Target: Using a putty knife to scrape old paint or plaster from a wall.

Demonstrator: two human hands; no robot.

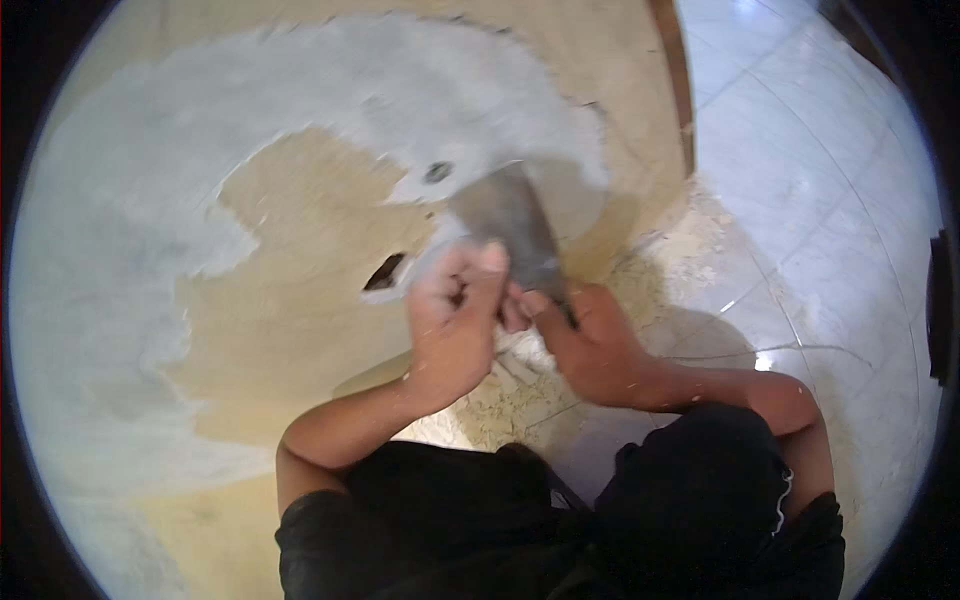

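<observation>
My right hand [600,345] grips the lower end of a broad, flat metal scraper [510,214], its blade angled up and to the left. Beside it, my left hand [454,322] is curled, with the thumb overlapping the blade's left edge. Motion blur hides whether the left fingers pinch anything or touch the metal. Behind the hands is a wall with a tan coating [300,225] and ragged pale grey-white patches [360,75]. A dark, jagged hole [384,271] lies just left of my left hand. Above it is a small, round dark mark [437,172].
A brown strip [673,82] edges the wall at the upper right. Beyond it spreads a glossy tiled floor [795,165]. Pale flakes [697,236] lie on the tiles, with more debris [502,394] below my hands. A dark object [937,307] shows at the right rim.
</observation>
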